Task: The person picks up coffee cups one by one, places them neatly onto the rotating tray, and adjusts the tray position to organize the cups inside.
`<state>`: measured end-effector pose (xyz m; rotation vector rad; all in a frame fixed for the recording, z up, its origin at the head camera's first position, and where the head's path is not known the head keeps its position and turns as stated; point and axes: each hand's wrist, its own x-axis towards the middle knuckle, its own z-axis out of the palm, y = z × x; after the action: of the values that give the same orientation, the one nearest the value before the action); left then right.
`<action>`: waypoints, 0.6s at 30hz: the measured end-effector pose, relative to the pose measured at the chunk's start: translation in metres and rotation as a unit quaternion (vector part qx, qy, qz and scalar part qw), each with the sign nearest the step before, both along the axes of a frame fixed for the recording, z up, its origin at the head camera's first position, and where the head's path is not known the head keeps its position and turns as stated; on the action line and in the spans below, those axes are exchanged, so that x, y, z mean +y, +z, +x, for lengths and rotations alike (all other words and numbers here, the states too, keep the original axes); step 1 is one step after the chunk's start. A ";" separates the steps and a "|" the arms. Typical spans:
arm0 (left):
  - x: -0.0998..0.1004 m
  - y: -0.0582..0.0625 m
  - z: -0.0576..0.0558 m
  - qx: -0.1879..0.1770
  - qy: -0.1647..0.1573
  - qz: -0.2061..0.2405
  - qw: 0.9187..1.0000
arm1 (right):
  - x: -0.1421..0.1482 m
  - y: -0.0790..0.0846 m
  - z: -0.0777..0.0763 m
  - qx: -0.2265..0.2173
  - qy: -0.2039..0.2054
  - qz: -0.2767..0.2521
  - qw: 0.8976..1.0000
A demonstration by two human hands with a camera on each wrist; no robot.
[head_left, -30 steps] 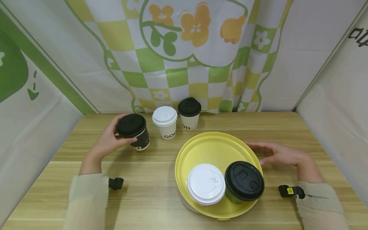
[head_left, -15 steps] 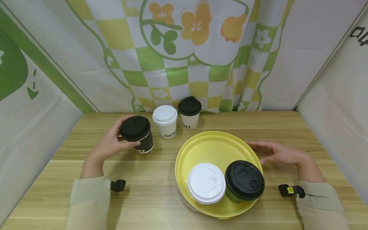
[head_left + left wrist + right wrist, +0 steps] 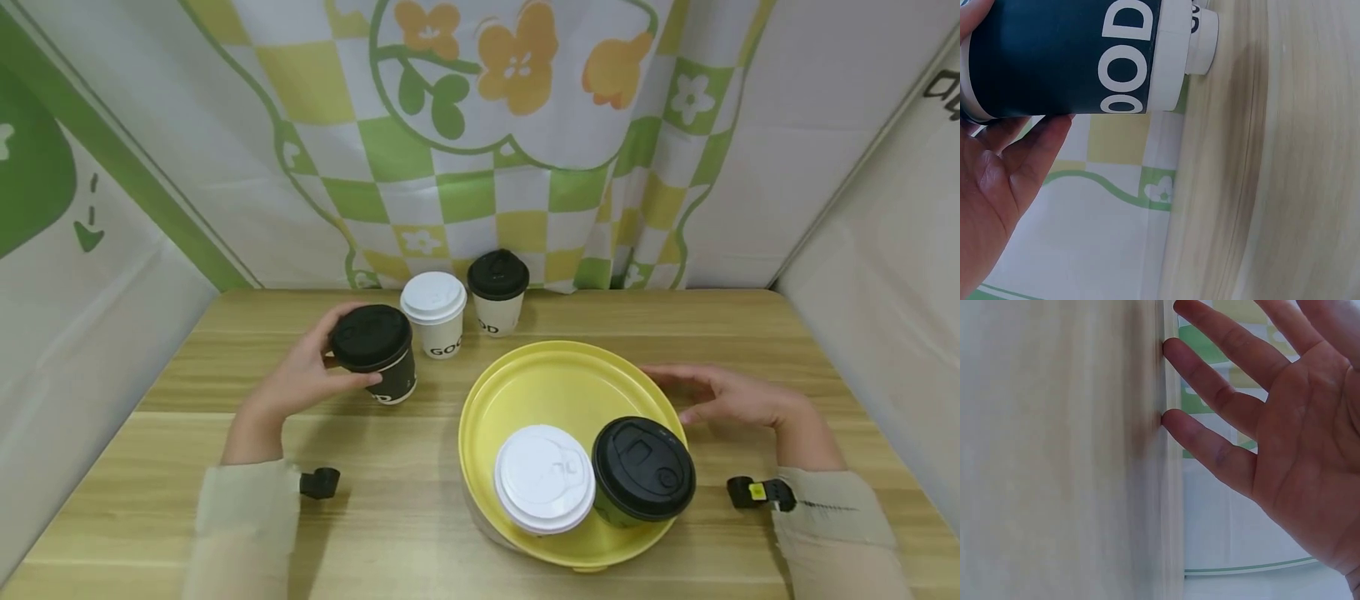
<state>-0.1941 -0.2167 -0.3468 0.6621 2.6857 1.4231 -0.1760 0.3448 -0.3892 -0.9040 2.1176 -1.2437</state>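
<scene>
My left hand (image 3: pixel 311 379) grips a dark paper cup (image 3: pixel 395 379) with a black lid, thumb in front and fingers behind. In the left wrist view this cup (image 3: pixel 1054 59) shows white lettering and a pale band at its base. Just right of it stands a white paper cup (image 3: pixel 441 336) with a white lid. On the right, my right hand (image 3: pixel 738 400) is beside the rim of a round yellow tray (image 3: pixel 555 379). Its fingers (image 3: pixel 1213 447) are spread and fairly straight in the right wrist view, tips right at the tabletop.
On the tray are a white-lidded cup (image 3: pixel 543 479) and a green cup with a black lid (image 3: pixel 643 468). A white cup with a black lid (image 3: pixel 498 296) stands at the back of the wooden table (image 3: pixel 405 500). A checked curtain (image 3: pixel 465 200) hangs behind.
My left hand has moved right and slightly nearer with the dark cup, which is now close to the white-lidded cup at the back. The right hand and tray have stayed put.
</scene>
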 end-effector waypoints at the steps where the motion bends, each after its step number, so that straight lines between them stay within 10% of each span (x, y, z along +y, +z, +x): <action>1: 0.001 0.000 -0.001 0.001 -0.001 0.000 1.000 | 0.000 0.000 -0.001 -0.003 0.003 -0.002 1.000; 18: 0.014 0.003 0.004 0.012 -0.033 0.005 0.999 | 0.002 0.001 -0.015 0.007 -0.015 0.035 0.999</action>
<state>-0.1904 -0.2026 -0.3436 0.7640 2.6492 1.4242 -0.1912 0.3468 -0.3877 -0.8568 2.1779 -1.1736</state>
